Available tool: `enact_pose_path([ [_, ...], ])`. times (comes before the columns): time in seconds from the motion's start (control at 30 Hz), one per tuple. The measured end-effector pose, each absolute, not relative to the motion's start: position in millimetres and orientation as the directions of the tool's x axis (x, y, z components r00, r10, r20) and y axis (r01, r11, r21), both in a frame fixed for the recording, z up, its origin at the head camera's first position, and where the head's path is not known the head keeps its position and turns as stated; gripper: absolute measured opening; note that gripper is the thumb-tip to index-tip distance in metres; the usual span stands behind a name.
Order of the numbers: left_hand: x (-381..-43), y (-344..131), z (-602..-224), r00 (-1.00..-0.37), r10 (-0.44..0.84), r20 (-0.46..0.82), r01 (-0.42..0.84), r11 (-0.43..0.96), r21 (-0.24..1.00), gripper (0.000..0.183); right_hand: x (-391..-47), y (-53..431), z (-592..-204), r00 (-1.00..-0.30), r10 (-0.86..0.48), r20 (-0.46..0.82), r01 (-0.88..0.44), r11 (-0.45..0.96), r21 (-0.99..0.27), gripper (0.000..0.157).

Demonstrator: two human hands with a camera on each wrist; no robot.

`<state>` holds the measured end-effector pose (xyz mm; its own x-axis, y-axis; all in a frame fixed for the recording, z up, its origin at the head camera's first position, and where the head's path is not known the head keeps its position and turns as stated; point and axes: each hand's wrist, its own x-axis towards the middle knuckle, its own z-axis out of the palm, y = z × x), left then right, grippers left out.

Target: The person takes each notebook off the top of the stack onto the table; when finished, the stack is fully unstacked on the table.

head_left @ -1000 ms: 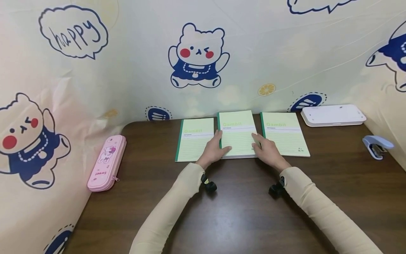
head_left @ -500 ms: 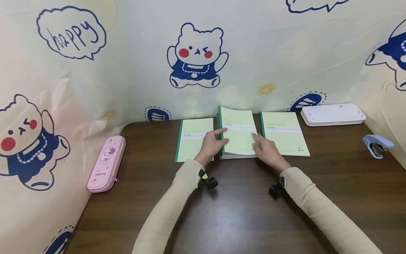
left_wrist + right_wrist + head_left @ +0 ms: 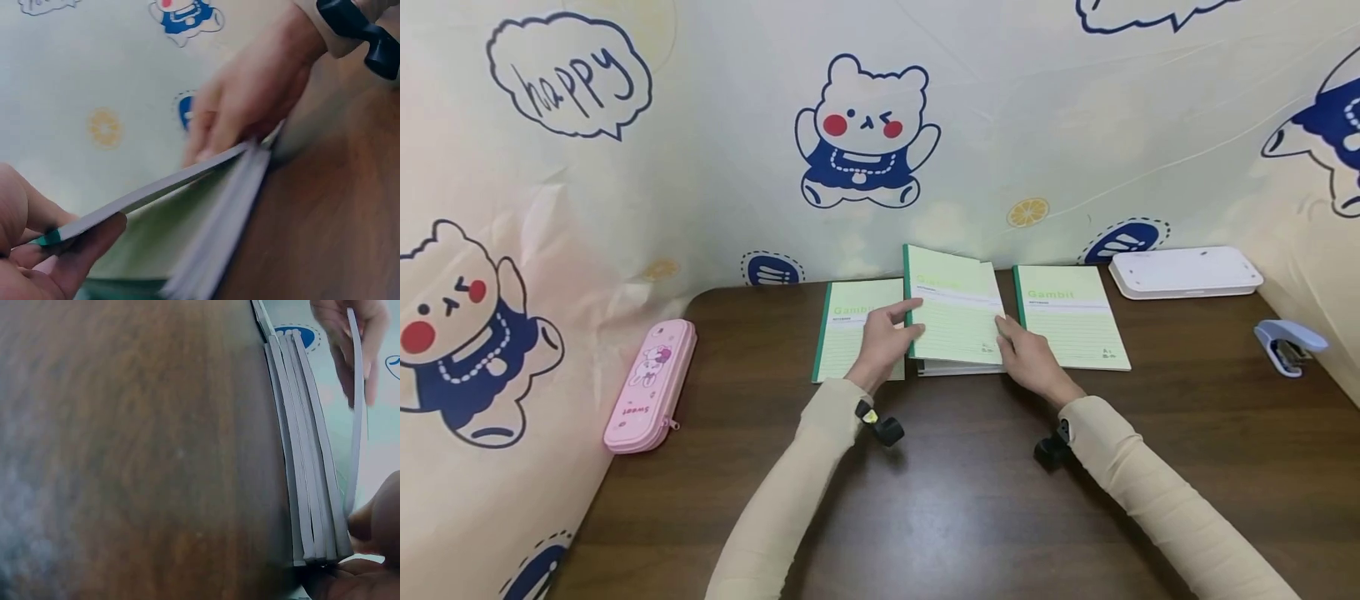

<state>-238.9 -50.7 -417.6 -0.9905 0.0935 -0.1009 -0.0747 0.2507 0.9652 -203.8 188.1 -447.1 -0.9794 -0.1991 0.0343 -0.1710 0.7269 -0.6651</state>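
Observation:
A pale green Gambit notebook (image 3: 953, 321) with a green spine is tilted up from the stack of notebooks (image 3: 958, 368) under it. My left hand (image 3: 882, 343) pinches its spine edge between thumb and fingers, and in the left wrist view a wedge-shaped gap shows below the raised notebook (image 3: 150, 190). At the opposite edge my right hand (image 3: 1032, 360) grips the stack's side. The right wrist view shows the right thumb (image 3: 384, 512) where the lifted notebook meets the stack (image 3: 309, 450), its other fingers lower down.
Matching notebooks lie left (image 3: 857, 354) and right (image 3: 1075, 337) of the stack. A pink pencil case (image 3: 651, 387) is at the table's left edge. On the right are a white case (image 3: 1186, 273) and a blue stapler (image 3: 1292, 343). A printed curtain (image 3: 715, 150) stands behind the table.
My left hand has raised the top notebook's spine side off the stack and drawn it slightly left, opening a gap. The right hand has stayed at the stack's right edge.

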Motion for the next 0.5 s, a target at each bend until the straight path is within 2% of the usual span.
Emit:
enact_pose_path([
  [0.17, -236.5, -119.2, -394.9, -0.996, -0.011, -0.084, -0.085, 0.220, 0.972, 0.051, -206.4, 185.1, -447.3, -0.979, -0.202, 0.023, -0.172, 0.760, -0.627, 0.049],
  [0.33, -222.2, -214.5, -370.0, -0.978, -0.197, -0.064, -0.108, 0.223, 0.969, 0.052, -204.6, 185.0, -444.6, -0.980, -0.199, 0.025, -0.173, 0.773, -0.611, 0.049],
  [0.5, -207.7, -284.9, -363.9, -0.926, -0.358, -0.118, -0.229, 0.287, 0.930, 0.051, -203.2, 184.5, -444.7, -0.976, -0.212, 0.044, -0.195, 0.773, -0.604, 0.048],
])
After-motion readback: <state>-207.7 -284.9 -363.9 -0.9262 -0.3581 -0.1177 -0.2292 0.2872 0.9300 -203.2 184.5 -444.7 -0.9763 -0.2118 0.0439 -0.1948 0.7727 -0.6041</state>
